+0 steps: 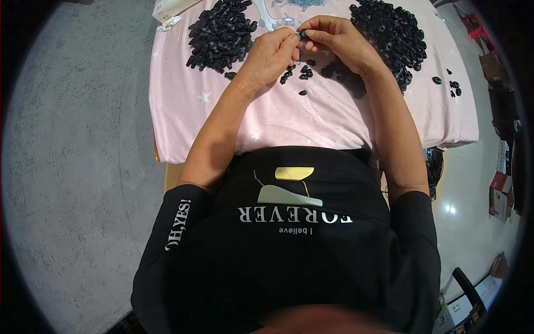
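Both of my hands meet over the far middle of the table, fingers pinched around a small black plastic part point(303, 35). My left hand point(272, 54) grips it from the left with thumb and finger. From the other side my right hand point(339, 42) pinches the same piece. The fingers partly cover it, so its exact shape cannot be made out. Just below the hands lie several loose black pieces point(306, 72). A heap of black ridged parts point(219, 36) sits beyond my left hand, and a heap of black ring-like parts point(392, 39) lies right of my right hand.
A pink cloth with white stars point(203, 98) covers the table. Several black rings point(455, 88) lie near its right edge. At the far left corner stands a white box point(173, 8). Boxes point(500, 192) and a red plastic item point(474, 26) are on the floor to the right.
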`<state>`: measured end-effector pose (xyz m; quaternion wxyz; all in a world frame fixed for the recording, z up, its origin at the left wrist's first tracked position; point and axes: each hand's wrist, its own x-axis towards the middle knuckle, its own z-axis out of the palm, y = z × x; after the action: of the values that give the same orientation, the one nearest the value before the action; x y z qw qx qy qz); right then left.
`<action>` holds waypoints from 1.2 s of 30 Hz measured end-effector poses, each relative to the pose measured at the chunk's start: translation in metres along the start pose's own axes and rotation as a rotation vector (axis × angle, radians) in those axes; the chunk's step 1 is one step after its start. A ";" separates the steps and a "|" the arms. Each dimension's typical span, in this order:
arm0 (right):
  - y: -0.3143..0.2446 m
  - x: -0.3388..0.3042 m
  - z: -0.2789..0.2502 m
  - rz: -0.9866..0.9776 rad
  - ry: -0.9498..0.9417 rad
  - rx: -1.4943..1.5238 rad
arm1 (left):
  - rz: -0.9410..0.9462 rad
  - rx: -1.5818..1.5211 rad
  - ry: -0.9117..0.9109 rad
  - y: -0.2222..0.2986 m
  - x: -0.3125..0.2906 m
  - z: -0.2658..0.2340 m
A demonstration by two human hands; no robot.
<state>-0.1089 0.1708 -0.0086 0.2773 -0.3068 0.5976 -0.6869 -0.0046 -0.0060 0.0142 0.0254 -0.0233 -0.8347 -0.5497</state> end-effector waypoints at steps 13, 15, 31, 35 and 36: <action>-0.001 0.000 0.000 -0.003 0.020 -0.061 | 0.041 0.076 0.010 0.007 -0.001 0.001; 0.000 0.000 0.000 -0.006 0.018 -0.047 | 0.014 0.054 0.019 0.007 -0.001 0.001; -0.011 -0.002 0.014 0.040 0.154 -0.321 | 0.131 0.313 0.278 -0.006 0.004 0.011; 0.008 0.005 0.006 -0.109 0.156 -0.144 | 0.041 0.201 0.235 0.008 0.003 0.014; 0.003 0.004 0.010 -0.067 0.168 -0.158 | 0.037 0.218 0.233 0.011 -0.001 0.014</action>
<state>-0.1040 0.1613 -0.0107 0.1783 -0.2890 0.6602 -0.6699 -0.0032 0.0114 0.0189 0.1346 0.0281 -0.8803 -0.4541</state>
